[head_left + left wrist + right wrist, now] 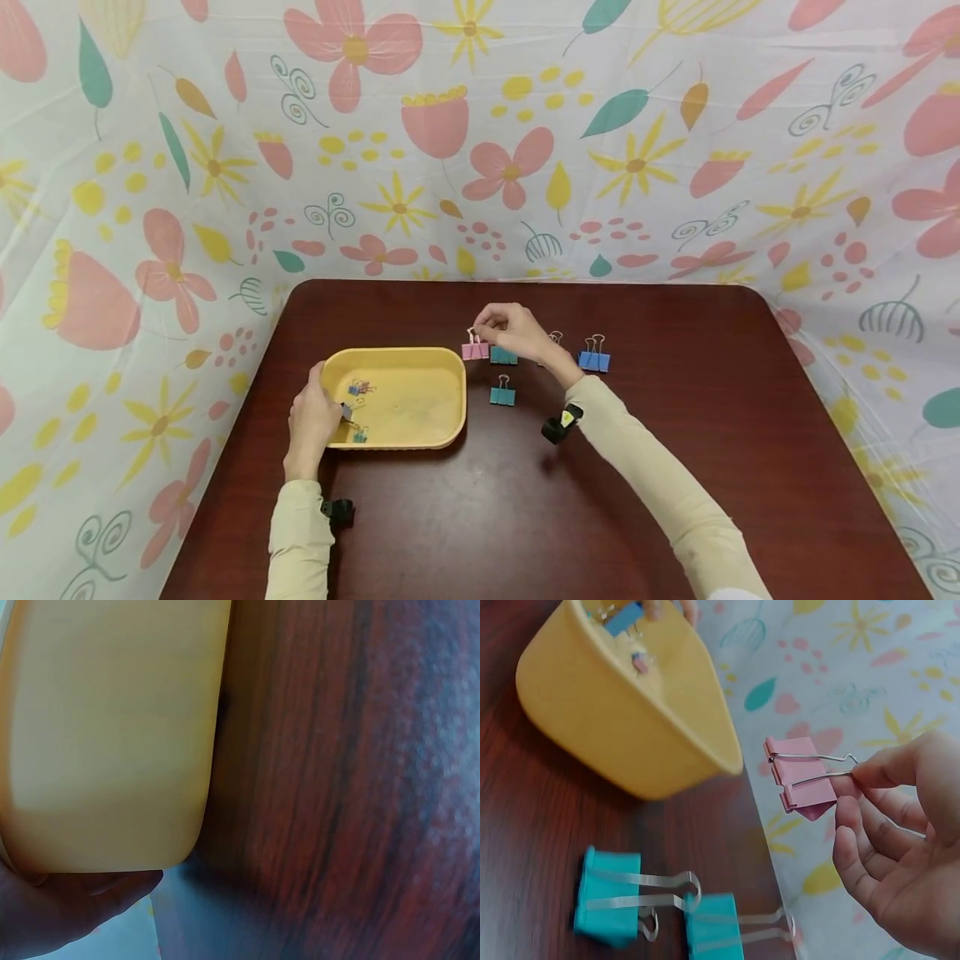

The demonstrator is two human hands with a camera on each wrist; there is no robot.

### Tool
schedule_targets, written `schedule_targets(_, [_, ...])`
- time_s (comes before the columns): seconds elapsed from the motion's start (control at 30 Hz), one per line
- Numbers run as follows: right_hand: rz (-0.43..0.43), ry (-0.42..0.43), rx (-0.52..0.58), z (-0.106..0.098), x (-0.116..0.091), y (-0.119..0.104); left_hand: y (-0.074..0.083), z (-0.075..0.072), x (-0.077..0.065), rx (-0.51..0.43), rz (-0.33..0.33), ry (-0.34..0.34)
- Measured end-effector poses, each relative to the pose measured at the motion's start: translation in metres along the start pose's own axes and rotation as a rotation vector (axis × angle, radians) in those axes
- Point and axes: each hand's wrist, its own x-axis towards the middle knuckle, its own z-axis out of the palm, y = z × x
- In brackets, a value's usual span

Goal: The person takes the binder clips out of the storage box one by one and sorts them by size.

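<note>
My right hand (513, 329) pinches a pink binder clip (802, 772) by its wire handle, just right of the yellow plastic tub (397, 352). In the right wrist view the clip's body points toward the tub. My left hand (311, 421) grips the tub's left end, its fingers curled round the wall in the left wrist view. Inside the tub, small binder clips (362, 387) lie toward the left, with a blue clip (624, 619) near the left hand. Two teal binder clips, one nearer (502, 396) and one farther (504, 356), stand below and beside the right hand.
A blue binder clip (594, 361) stands farther right on the dark brown table (495, 517). Another clip's wire handle (555, 337) shows behind the right wrist, its body mostly hidden. Flower-patterned cloth (510, 167) hangs along the table's back and sides.
</note>
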Motion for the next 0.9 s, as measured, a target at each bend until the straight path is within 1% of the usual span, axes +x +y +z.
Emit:
schedule_targets(0.2, [0.058, 0.031, -0.019, -0.018, -0.020, 0.022, 0.000, 0.001, -0.001, -0.002, 0.004, 0.003])
schedule_targets(0.23, [0.071, 0.031, -0.015, -0.021, -0.025, 0.021, 0.000, 0.001, -0.001, -0.004, 0.003, 0.002])
schedule_targets(0.43, [0.161, 0.053, 0.017, -0.032, -0.047, 0.037, 0.000, 0.000, 0.000, -0.003, -0.005, -0.010])
schedule_targets(0.5, [0.178, 0.064, 0.018, -0.033, -0.055, 0.048, 0.001, 0.000, 0.000, 0.000, -0.002, -0.010])
schedule_targets(0.67, [0.181, 0.074, 0.024, -0.037, -0.076, 0.066, 0.002, -0.001, -0.001, 0.003, -0.015, -0.014])
schedule_targets(0.77, [0.198, 0.078, 0.035, -0.037, -0.087, 0.074, 0.002, -0.001, -0.002, 0.005, -0.024, -0.021])
schedule_targets(0.9, [0.194, 0.071, 0.024, -0.038, -0.099, 0.082, 0.003, -0.001, -0.003, 0.006, -0.025, -0.024])
